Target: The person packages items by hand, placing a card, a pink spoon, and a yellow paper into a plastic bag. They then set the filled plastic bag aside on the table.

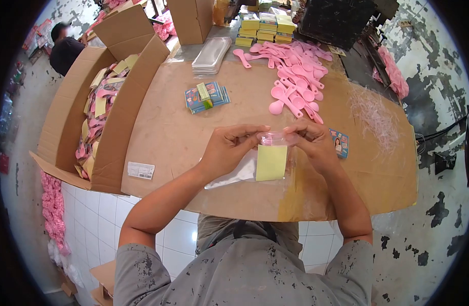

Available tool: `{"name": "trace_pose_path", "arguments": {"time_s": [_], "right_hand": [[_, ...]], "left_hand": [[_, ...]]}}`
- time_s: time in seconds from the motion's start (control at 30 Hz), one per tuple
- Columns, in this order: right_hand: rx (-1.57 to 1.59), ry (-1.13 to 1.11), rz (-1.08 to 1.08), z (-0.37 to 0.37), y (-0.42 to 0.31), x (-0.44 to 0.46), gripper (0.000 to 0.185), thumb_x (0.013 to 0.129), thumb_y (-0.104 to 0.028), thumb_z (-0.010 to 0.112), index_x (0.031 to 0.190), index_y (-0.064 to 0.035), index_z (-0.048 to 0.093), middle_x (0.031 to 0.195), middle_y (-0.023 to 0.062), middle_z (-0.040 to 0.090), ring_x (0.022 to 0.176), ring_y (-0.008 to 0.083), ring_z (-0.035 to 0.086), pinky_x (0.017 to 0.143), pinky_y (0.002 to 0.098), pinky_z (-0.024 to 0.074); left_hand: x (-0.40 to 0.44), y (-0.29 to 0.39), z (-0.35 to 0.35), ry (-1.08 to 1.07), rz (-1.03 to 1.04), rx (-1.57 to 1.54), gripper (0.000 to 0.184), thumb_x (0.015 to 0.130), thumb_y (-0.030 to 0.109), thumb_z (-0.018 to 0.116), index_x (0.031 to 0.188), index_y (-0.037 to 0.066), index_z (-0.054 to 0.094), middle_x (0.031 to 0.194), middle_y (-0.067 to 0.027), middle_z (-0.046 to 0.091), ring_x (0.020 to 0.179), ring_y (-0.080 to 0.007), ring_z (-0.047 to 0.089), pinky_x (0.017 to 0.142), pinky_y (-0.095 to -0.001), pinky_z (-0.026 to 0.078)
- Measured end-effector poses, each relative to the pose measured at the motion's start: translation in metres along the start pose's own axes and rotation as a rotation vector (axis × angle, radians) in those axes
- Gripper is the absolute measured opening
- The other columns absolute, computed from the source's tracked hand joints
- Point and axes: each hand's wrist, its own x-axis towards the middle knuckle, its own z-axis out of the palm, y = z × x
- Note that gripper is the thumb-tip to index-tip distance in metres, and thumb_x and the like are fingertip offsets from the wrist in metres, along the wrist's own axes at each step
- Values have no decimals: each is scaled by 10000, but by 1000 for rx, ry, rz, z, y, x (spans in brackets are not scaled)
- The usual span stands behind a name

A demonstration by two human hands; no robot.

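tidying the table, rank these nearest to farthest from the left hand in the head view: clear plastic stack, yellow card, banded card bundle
1. yellow card: just right of the left hand
2. banded card bundle: beyond the hand, slightly left
3. clear plastic stack: farther back, behind the bundle

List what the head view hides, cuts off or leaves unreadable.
Head view:
Anything behind the pale yellow rectangular card: covered.
Left part of the blue printed card: behind the right hand.
Lower contents of the open brown cardboard box: beneath those on top.
Fine print on the white barcode label: too small.
Top of the black boxy object: cut by the picture's top edge.
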Motion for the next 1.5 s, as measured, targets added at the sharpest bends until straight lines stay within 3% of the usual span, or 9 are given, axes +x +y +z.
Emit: {"name": "trace_pose_path", "arguments": {"time_s": [0.2, 0.3, 0.5, 0.6, 0.9, 1.1, 1.2, 1.37, 1.5], "right_hand": [[-134, -64, -65, -11, 6, 0, 204, 949, 40, 668, 1115, -7, 777, 1096, 48, 713, 1002, 121, 660, 873, 282, 548], [-129, -84, -49, -15, 5, 0, 201, 953, 14, 667, 1114, -2, 784, 1093, 55, 713, 1005, 124, 655, 871, 284, 544], [-98, -109, 6, -15, -2, -1, 209, 953, -48, 691, 1133, -12, 791, 1071, 55, 715, 904, 118, 639, 778, 272, 514], [-248, -102, -9, -14, 1, -1, 202, 942, -45, 716, 1126, -9, 791, 1056, 51, 712, 865, 105, 625, 741, 249, 494], [-122, -123, 29, -16, 9, 2, 256, 928, 10, 733, 1183, 27, 730, 1051, 36, 679, 974, 106, 656, 834, 255, 525], [-34, -104, 50, 4, -2, -4, 410, 963, -8, 704, 1356, 21, 594, 1076, 47, 682, 995, 111, 665, 842, 261, 527], [-139, -255, 193, -2, -3, -6, 429, 974, -10, 690, 1381, 33, 559, 1027, 54, 684, 919, 94, 657, 815, 272, 547], [-66, -220, 172, -6, -4, -3, 358, 978, -7, 685, 1321, 50, 599, 1002, 46, 684, 887, 93, 651, 788, 256, 537], [-61, -183, 85, 3, -25, -4, 356, 958, 28, 688, 1307, 37, 617, 1014, 34, 695, 935, 102, 658, 819, 253, 527]], "left_hand": [[0, -5, -3, -34, 36, 29, 272, 1002, -46, 622, 1256, -34, 718, 1171, -110, 751, 1058, -128, 692, 932, -285, 578], [0, -10, -5, -48, 74, 67, 246, 1015, 21, 639, 1237, -31, 732, 1166, -94, 766, 1003, -126, 706, 883, -284, 583], [1, -2, -3, -28, -119, -216, 273, 1055, 152, 635, 1201, -57, 733, 1144, -129, 761, 1000, -164, 724, 870, -305, 608], [3, -5, -1, -26, -159, -128, 248, 1049, 138, 646, 1198, -38, 736, 1136, -118, 758, 997, -159, 725, 889, -321, 605], [4, -11, -2, -64, -169, -115, 287, 1029, 114, 679, 1266, -47, 697, 1133, -104, 759, 979, -135, 734, 858, -282, 606], [4, -15, -2, -14, -92, -49, 284, 1033, 110, 674, 1270, -44, 700, 1106, -94, 766, 945, -123, 731, 838, -258, 590], [3, -13, -3, -4, -94, -55, 279, 1036, 79, 658, 1290, -35, 683, 1134, -89, 756, 980, -127, 710, 865, -296, 603], [2, -5, 6, 28, 26, -118, 340, 1032, 112, 671, 1337, -37, 638, 1133, -88, 743, 982, -113, 706, 862, -270, 589], [0, -1, -2, -158, -70, 17, 312, 1019, 144, 699, 1270, -37, 662, 1074, -77, 740, 926, -98, 702, 808, -260, 590]]}}
